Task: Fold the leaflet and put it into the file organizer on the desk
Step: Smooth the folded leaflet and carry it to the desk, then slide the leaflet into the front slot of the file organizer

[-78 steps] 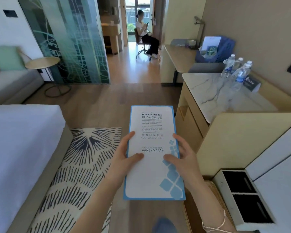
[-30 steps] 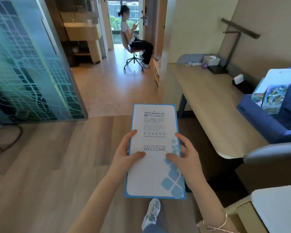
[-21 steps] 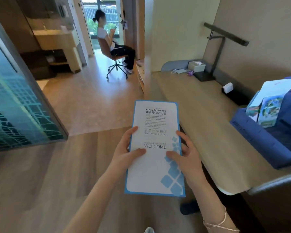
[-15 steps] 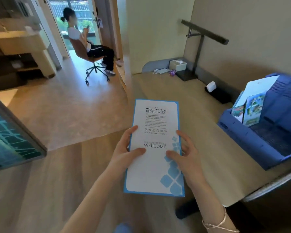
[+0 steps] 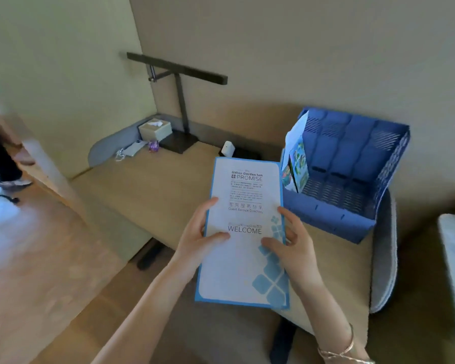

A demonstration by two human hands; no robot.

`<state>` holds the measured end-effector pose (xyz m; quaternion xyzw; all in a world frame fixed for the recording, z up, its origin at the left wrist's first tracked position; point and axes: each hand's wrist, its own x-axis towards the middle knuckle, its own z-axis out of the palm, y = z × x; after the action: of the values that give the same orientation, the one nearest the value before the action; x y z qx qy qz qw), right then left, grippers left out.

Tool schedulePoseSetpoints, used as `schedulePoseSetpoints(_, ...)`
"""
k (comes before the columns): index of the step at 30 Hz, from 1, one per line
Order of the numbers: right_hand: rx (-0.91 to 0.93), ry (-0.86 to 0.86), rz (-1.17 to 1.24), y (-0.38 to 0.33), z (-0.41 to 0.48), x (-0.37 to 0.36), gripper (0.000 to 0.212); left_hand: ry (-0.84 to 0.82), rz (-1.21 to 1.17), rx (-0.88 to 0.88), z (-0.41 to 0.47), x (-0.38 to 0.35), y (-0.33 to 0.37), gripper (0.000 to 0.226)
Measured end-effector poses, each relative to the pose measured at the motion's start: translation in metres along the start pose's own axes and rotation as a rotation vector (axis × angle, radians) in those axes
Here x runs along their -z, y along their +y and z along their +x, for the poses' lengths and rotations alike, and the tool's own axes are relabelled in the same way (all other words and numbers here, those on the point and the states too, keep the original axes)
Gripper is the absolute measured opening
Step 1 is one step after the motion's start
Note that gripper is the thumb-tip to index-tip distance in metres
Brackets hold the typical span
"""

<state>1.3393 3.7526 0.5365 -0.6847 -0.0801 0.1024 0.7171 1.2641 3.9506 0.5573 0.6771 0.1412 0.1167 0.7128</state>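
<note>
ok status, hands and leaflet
Left hand and right hand both grip leaflet. Leaflet over desk. Blue file organizer ahead right, path clear.

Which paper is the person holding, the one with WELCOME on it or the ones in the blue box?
The WELCOME leaflet, held flat by the left hand and right hand. The other papers stand upright inside the blue file organizer.

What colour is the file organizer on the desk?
Blue, with perforated mesh-like walls: the file organizer, seen in the head view, the only view.
</note>
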Motion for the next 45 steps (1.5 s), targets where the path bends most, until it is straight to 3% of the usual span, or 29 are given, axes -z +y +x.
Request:
schedulePoseSetpoints(7,0.008,0.324,0.039,-0.004,0.017,0.015,0.062,-0.321,0.072,0.024,0.086,-0.031,0.006,0.074)
schedulePoseSetpoints(15,-0.045,0.511,0.053,-0.009,0.029,0.066,0.065,-0.534,0.080,0.041,0.135,-0.097,-0.010,0.075)
schedulePoseSetpoints(22,-0.108,0.449,0.056,-0.006,0.072,0.115,0.070,-0.507,0.035,0.103,0.171,-0.143,-0.024,0.074)
schedulePoseSetpoints(32,-0.179,0.276,0.023,0.012,0.129,0.145,0.074,-0.457,0.087,0.228,0.208,-0.151,-0.047,0.068)
schedulePoseSetpoints(38,-0.103,0.240,-0.086,-0.004,0.174,0.164,0.079,-0.516,0.127,0.105,0.248,-0.163,-0.025,0.066)
schedulePoseSetpoints(45,0.010,0.167,-0.219,-0.029,0.249,0.198,0.081,-0.441,0.156,-0.098,0.291,-0.195,0.002,0.066)
